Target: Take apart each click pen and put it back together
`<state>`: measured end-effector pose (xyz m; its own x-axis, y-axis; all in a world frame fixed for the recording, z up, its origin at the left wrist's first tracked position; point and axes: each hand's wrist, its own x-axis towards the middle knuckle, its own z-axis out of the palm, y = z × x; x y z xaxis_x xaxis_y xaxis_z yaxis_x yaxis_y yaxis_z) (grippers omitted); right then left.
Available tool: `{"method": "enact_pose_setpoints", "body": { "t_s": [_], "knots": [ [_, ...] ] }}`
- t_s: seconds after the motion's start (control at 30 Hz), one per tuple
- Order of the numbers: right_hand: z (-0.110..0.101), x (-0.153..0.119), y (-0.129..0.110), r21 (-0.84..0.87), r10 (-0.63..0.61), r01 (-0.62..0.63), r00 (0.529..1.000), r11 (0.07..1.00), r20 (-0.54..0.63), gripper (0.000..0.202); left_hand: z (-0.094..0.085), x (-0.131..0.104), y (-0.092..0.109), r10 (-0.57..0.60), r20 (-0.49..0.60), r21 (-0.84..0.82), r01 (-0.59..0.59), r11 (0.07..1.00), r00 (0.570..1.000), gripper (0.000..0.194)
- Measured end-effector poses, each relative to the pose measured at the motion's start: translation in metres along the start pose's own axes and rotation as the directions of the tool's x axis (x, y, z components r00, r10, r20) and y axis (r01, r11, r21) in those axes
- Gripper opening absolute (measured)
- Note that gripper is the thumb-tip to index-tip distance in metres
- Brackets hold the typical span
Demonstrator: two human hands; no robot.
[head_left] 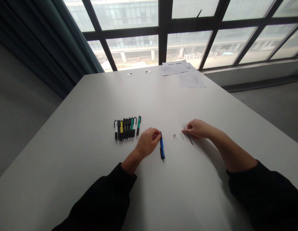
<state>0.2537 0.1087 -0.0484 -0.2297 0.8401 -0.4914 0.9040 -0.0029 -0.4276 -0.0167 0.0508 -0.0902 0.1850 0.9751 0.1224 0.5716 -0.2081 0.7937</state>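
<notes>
My left hand [149, 141] is closed on the far, black end of a blue pen [162, 149], whose clip and push-button end point toward me. Over to the right, my right hand [197, 128] pinches near a thin dark pen refill [190, 139] that slants on the table. A small spring [182, 136] lies just left of those fingertips. Farther left is a small grey pen tip [174, 135]. Beyond my left hand, several pens stand side by side in a row, among them a yellow pen [121, 127] and a green pen [138, 126] at the right end.
The white table [103, 179] reaches to the windows. Printed papers [192, 79] lie at its far right edge. Two small white ovals with dark spots, a left one [129, 74] and a right one [148, 72], sit at the back. A dark curtain [50, 38] hangs at the left.
</notes>
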Motion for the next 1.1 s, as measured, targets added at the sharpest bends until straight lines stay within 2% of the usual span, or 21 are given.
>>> {"method": "enact_pose_setpoints", "body": {
  "t_s": [0.13, 0.23, 0.37, 0.43, 0.53, 0.6, 0.67, 0.77, 0.87, 0.9, 0.93, 1.0, 1.1],
  "knots": [
    [0.001, 0.001, 0.003, 0.082, 0.036, -0.039, 0.999, 0.996, 0.037, 0.031, 0.000, -0.002, 0.009, -0.024, -0.001, 0.093, 0.024, 0.995, 1.000, 0.020],
    [0.000, 0.000, 0.003, 0.083, 0.059, -0.062, 0.997, 0.995, 0.045, 0.024, 0.003, -0.004, 0.017, -0.064, -0.009, 0.172, 0.065, 0.983, 0.998, 0.030],
    [-0.005, -0.006, -0.002, 0.021, 0.085, -0.085, 0.996, 0.996, 0.022, 0.014, 0.005, -0.006, 0.022, -0.162, -0.007, 0.209, 0.160, 0.965, 0.987, 0.025],
    [-0.007, -0.010, -0.005, -0.025, 0.084, -0.083, 0.996, 0.996, 0.007, 0.015, 0.003, -0.007, 0.023, -0.195, 0.006, 0.182, 0.191, 0.965, 0.981, 0.021],
    [-0.006, -0.012, -0.009, -0.079, 0.066, -0.068, 0.997, 0.995, -0.032, 0.017, -0.004, -0.009, 0.025, -0.179, 0.056, 0.064, 0.175, 0.982, 0.982, 0.018],
    [-0.005, -0.011, -0.010, -0.087, 0.049, -0.055, 0.996, 0.995, -0.070, 0.017, -0.009, -0.013, 0.029, -0.127, 0.102, -0.072, 0.135, 0.988, 0.987, 0.016],
    [-0.005, -0.013, -0.012, -0.070, 0.022, -0.029, 0.994, 0.997, -0.107, 0.019, -0.012, -0.018, 0.032, -0.061, 0.160, -0.248, 0.101, 0.963, 0.985, 0.021],
    [-0.011, -0.024, -0.019, 0.016, -0.040, 0.043, 0.990, 0.999, -0.137, 0.020, -0.010, -0.023, 0.035, 0.028, 0.269, -0.511, 0.118, 0.851, 0.963, 0.041],
    [-0.020, -0.047, -0.031, 0.163, -0.116, 0.135, 0.986, 0.977, -0.117, 0.018, -0.003, -0.026, 0.032, 0.087, 0.353, -0.676, 0.189, 0.712, 0.932, 0.054],
    [-0.022, -0.056, -0.035, 0.244, -0.152, 0.173, 0.983, 0.954, -0.102, 0.018, 0.000, -0.026, 0.029, 0.101, 0.372, -0.710, 0.213, 0.671, 0.923, 0.054],
    [-0.024, -0.064, -0.040, 0.413, -0.213, 0.229, 0.973, 0.881, -0.086, 0.017, 0.002, -0.027, 0.027, 0.114, 0.390, -0.737, 0.236, 0.633, 0.914, 0.053],
    [-0.024, -0.077, -0.047, 0.614, -0.296, 0.298, 0.949, 0.731, -0.109, 0.020, 0.005, -0.028, 0.021, 0.140, 0.420, -0.775, 0.275, 0.569, 0.897, 0.049],
    [-0.021, -0.089, -0.057, 0.732, -0.380, 0.425, 0.893, 0.532, -0.242, 0.017, 0.007, -0.029, 0.015, 0.169, 0.441, -0.808, 0.309, 0.502, 0.881, 0.047]
  ]
}}
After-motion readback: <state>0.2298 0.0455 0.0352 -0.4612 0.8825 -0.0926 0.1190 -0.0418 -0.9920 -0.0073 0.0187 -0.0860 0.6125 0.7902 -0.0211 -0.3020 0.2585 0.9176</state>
